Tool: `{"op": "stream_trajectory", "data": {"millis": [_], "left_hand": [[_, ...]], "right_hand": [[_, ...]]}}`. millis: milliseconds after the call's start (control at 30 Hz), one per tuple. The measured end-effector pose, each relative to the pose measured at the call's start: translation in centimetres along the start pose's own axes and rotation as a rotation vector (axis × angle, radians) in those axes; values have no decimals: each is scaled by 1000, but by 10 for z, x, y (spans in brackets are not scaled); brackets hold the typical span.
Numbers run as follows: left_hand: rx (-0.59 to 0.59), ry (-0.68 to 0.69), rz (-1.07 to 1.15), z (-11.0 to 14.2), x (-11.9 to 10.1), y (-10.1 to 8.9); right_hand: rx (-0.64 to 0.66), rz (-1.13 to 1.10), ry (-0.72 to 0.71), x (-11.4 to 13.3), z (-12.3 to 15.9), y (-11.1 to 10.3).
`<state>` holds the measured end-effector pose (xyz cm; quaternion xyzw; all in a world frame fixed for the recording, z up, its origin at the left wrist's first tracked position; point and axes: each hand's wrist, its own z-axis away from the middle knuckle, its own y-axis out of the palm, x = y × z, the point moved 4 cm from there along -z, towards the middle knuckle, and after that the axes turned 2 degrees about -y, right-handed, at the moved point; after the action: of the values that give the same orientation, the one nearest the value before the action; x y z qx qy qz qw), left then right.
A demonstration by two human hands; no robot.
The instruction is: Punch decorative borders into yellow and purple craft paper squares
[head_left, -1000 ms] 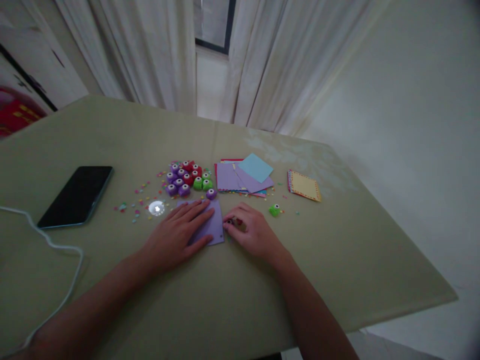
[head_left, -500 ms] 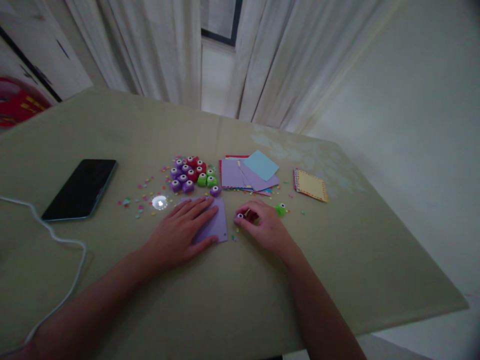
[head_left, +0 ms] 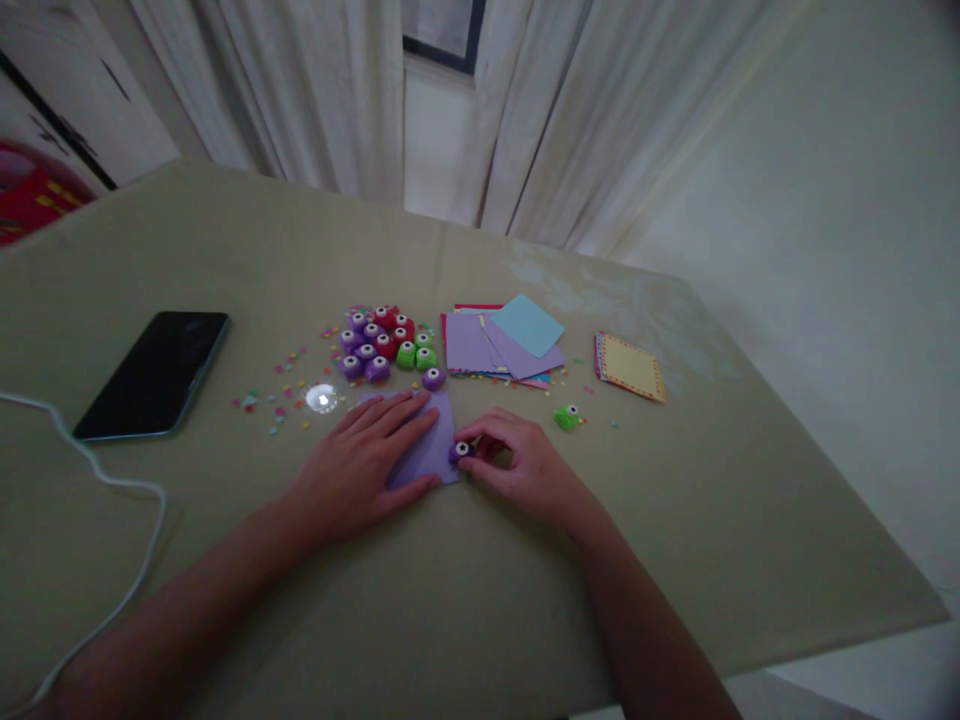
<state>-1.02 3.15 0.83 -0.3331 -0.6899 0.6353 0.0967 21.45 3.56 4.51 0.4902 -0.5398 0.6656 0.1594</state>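
Note:
My left hand (head_left: 375, 450) lies flat with its fingers spread, pressing a sheet of purple paper (head_left: 426, 455) to the table. At the sheet's right edge, my right hand (head_left: 529, 465) pinches a small purple craft paper punch (head_left: 460, 453) with a white round top. Whether the paper sits inside the punch's slot I cannot tell. Just beyond the sheet stands another purple punch (head_left: 433, 379). Behind it are clustered several purple punches (head_left: 365, 352), red punches (head_left: 384, 345) and green punches (head_left: 406, 355). A single green punch (head_left: 568, 417) rests to the right of my right hand.
Stacked coloured paper (head_left: 469, 343) lies behind my hands, topped by a light blue sheet (head_left: 529, 325). Farther right is a pile of patterned cards (head_left: 630, 367). Confetti (head_left: 281, 412) is scattered about. A black tablet (head_left: 157, 375) and a white cable (head_left: 112, 478) occupy the left side.
My right hand has moved the purple punch left and nearer to me, up to the paper's right edge. My left hand stays on the sheet. The view has shifted slightly.

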Motion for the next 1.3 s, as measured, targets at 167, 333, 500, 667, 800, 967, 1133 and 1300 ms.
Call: {"op": "stream_trajectory", "data": {"millis": [167, 333, 500, 667, 800, 967, 1133, 1300], "left_hand": [[17, -11, -14, -1, 0, 0], [10, -4, 0, -1, -1, -1], [-7, -9, 32, -1, -1, -2], [-9, -26, 35, -1, 0, -2], [-15, -19, 24, -1, 0, -3], [-12, -16, 30, 0, -1, -2], [-18, -20, 51, 0, -1, -2], [-2, -27, 57, -1, -1, -3]], "right_hand": [[11, 28, -26, 1, 0, 1], [13, 46, -36, 0, 0, -2], [-69, 75, -27, -4, -1, -7], [-103, 93, -3, -6, -1, -6], [-99, 89, 6, -5, 0, -5], [-76, 59, -4, -5, -1, -3], [-93, 70, 1, -5, 0, -4], [-98, 60, 16, -5, -1, -5]]}}
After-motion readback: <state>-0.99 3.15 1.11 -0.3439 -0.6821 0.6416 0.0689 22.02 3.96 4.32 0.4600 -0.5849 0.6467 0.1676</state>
